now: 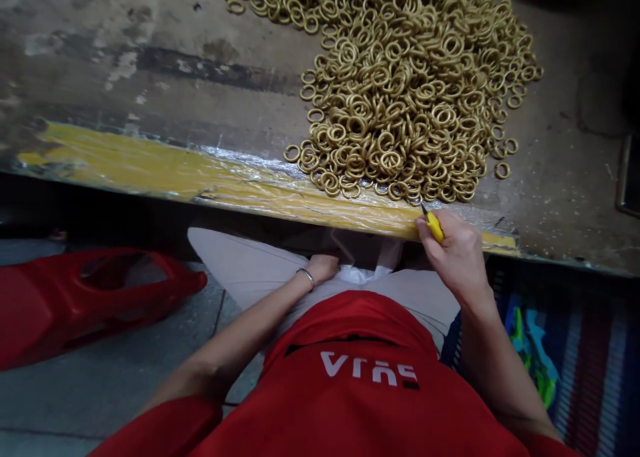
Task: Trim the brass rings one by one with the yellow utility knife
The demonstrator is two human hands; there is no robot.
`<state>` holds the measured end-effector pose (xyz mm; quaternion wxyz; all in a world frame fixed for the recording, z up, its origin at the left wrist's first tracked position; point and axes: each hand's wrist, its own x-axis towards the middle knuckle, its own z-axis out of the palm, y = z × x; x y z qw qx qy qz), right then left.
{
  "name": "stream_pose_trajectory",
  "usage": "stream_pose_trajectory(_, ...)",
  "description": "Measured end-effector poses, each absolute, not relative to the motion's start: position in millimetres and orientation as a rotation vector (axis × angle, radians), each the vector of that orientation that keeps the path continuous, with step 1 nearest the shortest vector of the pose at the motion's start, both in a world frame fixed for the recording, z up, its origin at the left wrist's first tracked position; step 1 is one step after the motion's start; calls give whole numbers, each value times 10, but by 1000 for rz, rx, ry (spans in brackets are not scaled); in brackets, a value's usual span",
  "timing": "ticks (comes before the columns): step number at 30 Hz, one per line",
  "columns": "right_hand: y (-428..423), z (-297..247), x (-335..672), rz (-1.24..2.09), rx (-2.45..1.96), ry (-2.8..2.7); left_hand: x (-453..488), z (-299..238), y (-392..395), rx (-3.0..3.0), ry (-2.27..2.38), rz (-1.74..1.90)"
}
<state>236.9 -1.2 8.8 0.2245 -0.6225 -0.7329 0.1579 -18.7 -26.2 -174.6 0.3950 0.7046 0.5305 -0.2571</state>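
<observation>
A large heap of gold-coloured rings (400, 97) lies on the worn table, reaching down to its near edge. In my right hand (457, 250) is a small yellow-handled tool (434, 227) with a dark pointed tip. That tip is at the lower border of the heap, close to the nearest rings; I cannot tell whether it touches one. My left hand (324, 268), with a bracelet at the wrist, is low over my lap below the table edge. Its fingers are curled at the side of a whitish plastic bag (365, 273) and appear to grip it, though they are partly hidden.
Yellow tape (150, 167) under clear film covers the table's (175, 103) near edge. A red plastic stool or chair (45, 297) is on the tiled floor at left. At right lie a striped woven mat (595, 363) and a blue-green item (535, 350). A dark-framed object (631, 177) sits at the table's right.
</observation>
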Motion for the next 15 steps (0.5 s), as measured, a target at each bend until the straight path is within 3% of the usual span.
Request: stream_pose_trajectory(15, -31, 44, 2366, 476, -1711, -1960, -206, -1753, -255, 1716, 1257, -690)
